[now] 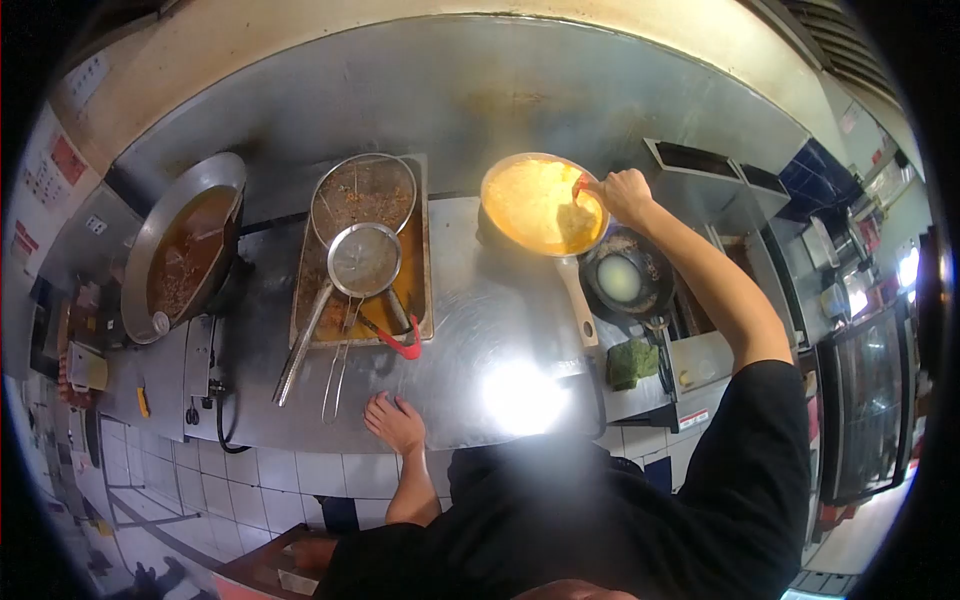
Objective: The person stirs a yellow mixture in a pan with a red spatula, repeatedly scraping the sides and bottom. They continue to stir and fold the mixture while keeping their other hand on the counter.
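Note:
A pan (487, 200) with a pale handle holds a yellow, egg-like mixture (535, 195). Its handle (577, 300) points toward me, and nobody grips it. Over the pan's right side, my right hand (627, 195) is closed around a red utensil (580, 185) that reaches into the mixture; its exact kind is hard to make out. My left hand (397, 423) rests on the front edge of the steel counter (450, 300), fingers apart and holding nothing. Beyond it, two strainers (365, 260) (363, 165) and a red-ended utensil (408, 347) lie on an oily tray (425, 260).
A large wok (215, 180) of brown oil stands at left. Right of the pale-handled pan sits a dark pan (655, 285) with a round, whitish thing inside. A green sponge-like pad (632, 364) lies nearer me. A steel wall (450, 90) rises behind the counter.

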`<state>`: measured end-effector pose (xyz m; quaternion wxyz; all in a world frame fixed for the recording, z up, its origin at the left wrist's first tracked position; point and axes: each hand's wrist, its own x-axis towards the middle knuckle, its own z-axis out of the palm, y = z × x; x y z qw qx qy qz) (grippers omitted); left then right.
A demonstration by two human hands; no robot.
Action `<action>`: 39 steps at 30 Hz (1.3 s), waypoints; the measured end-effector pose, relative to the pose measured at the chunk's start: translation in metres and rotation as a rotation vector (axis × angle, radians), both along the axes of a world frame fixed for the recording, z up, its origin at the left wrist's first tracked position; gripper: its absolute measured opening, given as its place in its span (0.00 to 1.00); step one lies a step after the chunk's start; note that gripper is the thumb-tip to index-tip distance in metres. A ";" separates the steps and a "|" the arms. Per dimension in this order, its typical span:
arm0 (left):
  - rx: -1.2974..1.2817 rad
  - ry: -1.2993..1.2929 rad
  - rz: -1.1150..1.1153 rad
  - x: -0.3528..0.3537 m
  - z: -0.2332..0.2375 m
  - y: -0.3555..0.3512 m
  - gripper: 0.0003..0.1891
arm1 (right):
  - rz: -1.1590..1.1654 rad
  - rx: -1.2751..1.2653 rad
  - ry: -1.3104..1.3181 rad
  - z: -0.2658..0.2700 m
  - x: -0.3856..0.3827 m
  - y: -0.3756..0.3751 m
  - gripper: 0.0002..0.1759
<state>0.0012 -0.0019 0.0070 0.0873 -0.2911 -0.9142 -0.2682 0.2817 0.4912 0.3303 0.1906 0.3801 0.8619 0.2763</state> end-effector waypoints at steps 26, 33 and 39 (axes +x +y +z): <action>-0.033 0.031 0.006 -0.001 -0.004 0.002 0.18 | -0.082 -0.739 0.324 0.035 -0.010 -0.063 0.23; -0.029 0.021 0.007 -0.001 -0.006 0.001 0.18 | -0.119 -0.754 0.423 0.081 0.016 -0.084 0.23; -0.003 -0.007 -0.010 0.000 -0.001 0.002 0.18 | -0.071 -0.793 0.458 0.087 0.013 -0.099 0.26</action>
